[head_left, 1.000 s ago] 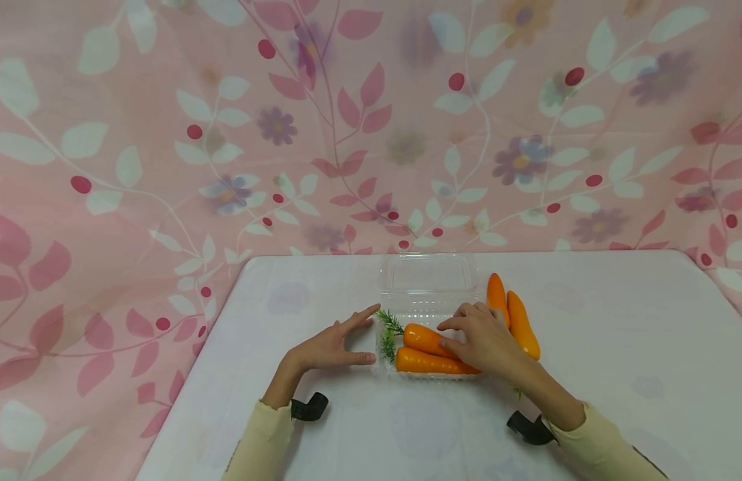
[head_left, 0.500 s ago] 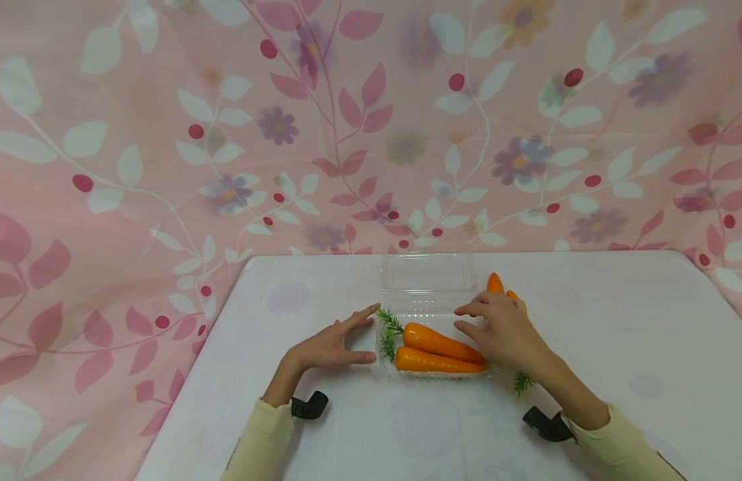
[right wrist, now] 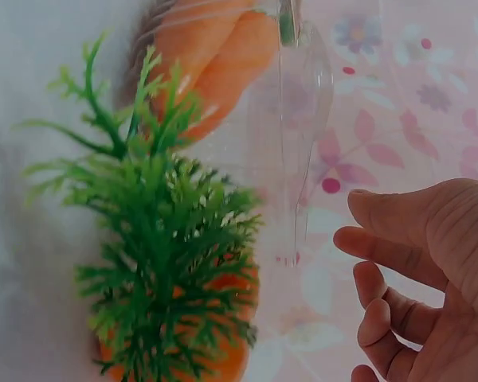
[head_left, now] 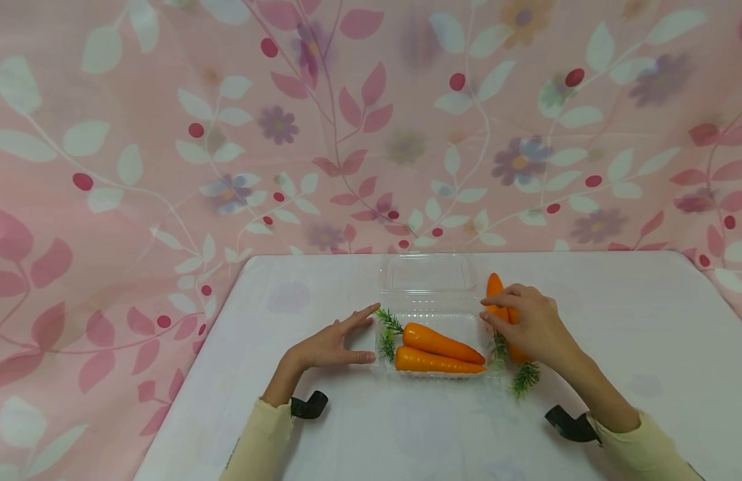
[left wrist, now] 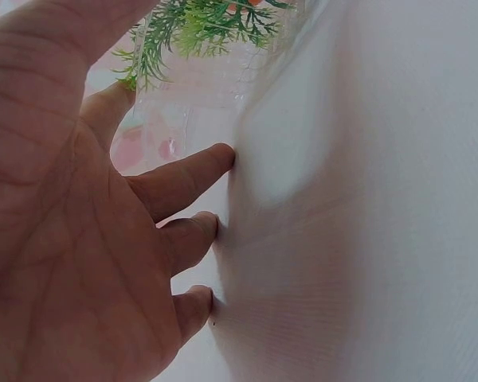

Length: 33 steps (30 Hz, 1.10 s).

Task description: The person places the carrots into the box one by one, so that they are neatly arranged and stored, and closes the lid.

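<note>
Two orange carrots with green tops, an upper carrot and a lower carrot, lie side by side in a clear plastic clamshell box. My left hand spreads along the box's left edge, index finger by the green tops; its other fingertips meet the tablecloth in the left wrist view. To the right of the box are two more carrots, one showing its tip and another mostly hidden. Over them hovers my right hand, fingers loosely bent and holding nothing, with leafy tops nearby.
The box's transparent lid lies folded back towards the far edge of the white-covered table. Behind the table hangs a pink floral cloth. Each wrist carries a black camera mount.
My right hand has moved right, away from the carrots in the box, to above the two loose carrots. The left hand stays where it was.
</note>
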Motion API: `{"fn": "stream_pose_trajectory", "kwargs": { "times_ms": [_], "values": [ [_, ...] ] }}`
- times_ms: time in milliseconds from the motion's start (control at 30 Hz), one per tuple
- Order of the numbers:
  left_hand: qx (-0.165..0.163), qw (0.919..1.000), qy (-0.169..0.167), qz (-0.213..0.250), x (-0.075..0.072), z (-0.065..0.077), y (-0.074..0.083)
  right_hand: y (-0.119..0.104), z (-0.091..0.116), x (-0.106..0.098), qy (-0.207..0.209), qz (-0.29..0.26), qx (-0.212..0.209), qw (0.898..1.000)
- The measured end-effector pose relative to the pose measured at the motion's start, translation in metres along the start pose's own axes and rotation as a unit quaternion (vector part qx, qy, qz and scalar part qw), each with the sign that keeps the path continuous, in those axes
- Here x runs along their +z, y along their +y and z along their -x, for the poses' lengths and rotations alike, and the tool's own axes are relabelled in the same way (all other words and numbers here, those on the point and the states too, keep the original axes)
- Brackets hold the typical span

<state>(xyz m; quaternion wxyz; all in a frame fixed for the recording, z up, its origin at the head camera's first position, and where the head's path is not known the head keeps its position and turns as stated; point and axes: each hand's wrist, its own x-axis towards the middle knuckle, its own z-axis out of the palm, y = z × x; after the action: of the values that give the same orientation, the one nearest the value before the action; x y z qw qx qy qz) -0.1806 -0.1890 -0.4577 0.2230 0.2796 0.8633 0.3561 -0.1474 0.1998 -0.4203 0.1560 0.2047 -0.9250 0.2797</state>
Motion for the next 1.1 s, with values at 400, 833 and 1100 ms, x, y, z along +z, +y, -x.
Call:
{"fn": "stream_pose_trajectory", "kwargs": {
  "times_ms": [400,833,1100],
  "values": [
    [-0.002,1.0000,0.003,-0.002,0.000,0.000,-0.001,0.015,0.009,-0.008,0.041,-0.005,-0.013,0.999],
    [-0.006,1.0000,0.001,0.005,0.000,0.001,0.000,0.027,0.018,-0.012,0.045,-0.006,0.015,0.999],
    [-0.004,1.0000,0.003,0.006,0.000,0.001,0.000,0.035,0.024,-0.014,0.026,0.000,0.044,0.999]
  ]
}}
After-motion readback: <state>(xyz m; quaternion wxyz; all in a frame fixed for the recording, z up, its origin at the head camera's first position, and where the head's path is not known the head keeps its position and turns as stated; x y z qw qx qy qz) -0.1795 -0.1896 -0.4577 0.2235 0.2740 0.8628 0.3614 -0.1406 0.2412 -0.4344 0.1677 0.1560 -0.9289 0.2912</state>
